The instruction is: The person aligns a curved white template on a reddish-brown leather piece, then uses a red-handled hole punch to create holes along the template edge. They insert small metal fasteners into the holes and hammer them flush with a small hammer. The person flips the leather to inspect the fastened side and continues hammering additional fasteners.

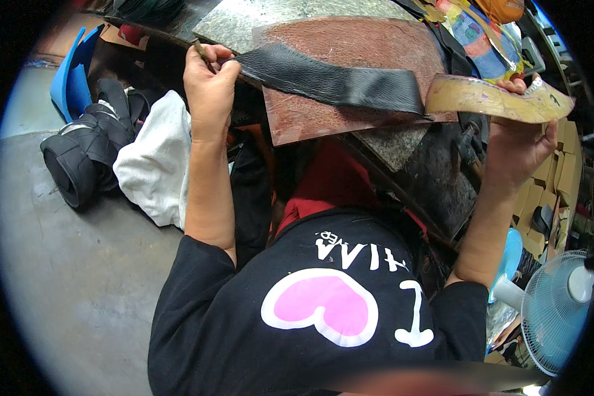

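A long black leather strip point(340, 82) stretches over a worn reddish-brown board point(297, 122). My left hand point(211, 82) pinches its left end, where a small brownish piece point(200, 50) sticks up between thumb and fingers. At its right end the leather meets a curved, pale yellow band point(472, 97) with dark marks; whether the two are joined, I cannot tell. My right hand point(521, 148) is closed on that band from below, fingertips over its upper edge and the palm partly hidden behind it.
Speckled stone slabs point(244, 25) lie beneath the board. On the left are a blue plastic piece point(72, 79), a black strapped bundle point(86, 155) and a white cloth point(155, 162). A colourful bag point(478, 39), cardboard boxes point(541, 191) and a fan point(558, 313) stand to the right.
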Available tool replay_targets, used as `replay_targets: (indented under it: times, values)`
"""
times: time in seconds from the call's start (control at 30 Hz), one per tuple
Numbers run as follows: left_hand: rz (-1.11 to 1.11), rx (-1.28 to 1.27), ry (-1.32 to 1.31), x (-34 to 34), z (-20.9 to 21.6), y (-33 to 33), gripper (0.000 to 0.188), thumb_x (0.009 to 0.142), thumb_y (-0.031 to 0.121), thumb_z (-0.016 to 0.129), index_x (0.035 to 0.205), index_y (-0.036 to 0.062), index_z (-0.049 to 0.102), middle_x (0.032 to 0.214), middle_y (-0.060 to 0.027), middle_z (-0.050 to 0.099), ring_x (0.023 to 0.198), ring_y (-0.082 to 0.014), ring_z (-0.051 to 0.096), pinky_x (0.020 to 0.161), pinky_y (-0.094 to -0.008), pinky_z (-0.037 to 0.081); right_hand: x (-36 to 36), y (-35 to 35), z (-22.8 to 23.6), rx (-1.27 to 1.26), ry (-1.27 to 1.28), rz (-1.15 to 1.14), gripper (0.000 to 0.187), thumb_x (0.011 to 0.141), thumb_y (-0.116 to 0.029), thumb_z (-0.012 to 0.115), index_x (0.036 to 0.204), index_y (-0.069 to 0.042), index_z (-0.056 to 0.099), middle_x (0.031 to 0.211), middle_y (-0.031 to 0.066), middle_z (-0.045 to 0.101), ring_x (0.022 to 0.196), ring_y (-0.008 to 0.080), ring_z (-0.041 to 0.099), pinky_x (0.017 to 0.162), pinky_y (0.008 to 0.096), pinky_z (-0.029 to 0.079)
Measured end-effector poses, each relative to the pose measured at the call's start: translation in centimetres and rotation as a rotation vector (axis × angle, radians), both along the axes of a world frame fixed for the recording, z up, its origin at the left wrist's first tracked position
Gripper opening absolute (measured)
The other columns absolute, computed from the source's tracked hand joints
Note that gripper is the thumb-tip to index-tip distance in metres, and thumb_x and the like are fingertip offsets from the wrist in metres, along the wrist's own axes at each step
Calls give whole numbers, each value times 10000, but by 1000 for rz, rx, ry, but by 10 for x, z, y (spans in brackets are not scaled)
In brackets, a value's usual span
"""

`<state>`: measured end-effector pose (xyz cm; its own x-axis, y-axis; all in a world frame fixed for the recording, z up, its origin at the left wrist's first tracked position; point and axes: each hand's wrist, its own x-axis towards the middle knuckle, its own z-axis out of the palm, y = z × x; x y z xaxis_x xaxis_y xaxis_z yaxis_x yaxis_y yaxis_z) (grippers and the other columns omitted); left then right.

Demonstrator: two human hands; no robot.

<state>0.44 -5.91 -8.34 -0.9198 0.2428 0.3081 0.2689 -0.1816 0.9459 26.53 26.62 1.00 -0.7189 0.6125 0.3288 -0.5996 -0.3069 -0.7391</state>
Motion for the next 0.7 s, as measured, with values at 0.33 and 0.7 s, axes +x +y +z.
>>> replay_targets:
  times: [0.33,0.7]
  values:
    - [-22,23,-59,-20,-3,-12,268,845,-131,567,966,84,463,1002,-67,575,870,-117,551,797,-249,477,42,35,20,-67,7,-106,704,862,-368,662,1373,43,407,1139,196,507,1113,324,524,1132,467,358]
    - [-125,87,-284,-20,4,-8,244,911,11,672,986,125,470,1079,-106,644,825,-112,582,733,-250,482,70,41,48,41,26,-81,811,802,-356,734,1400,40,355,1168,179,442,1131,312,461,1119,444,333]
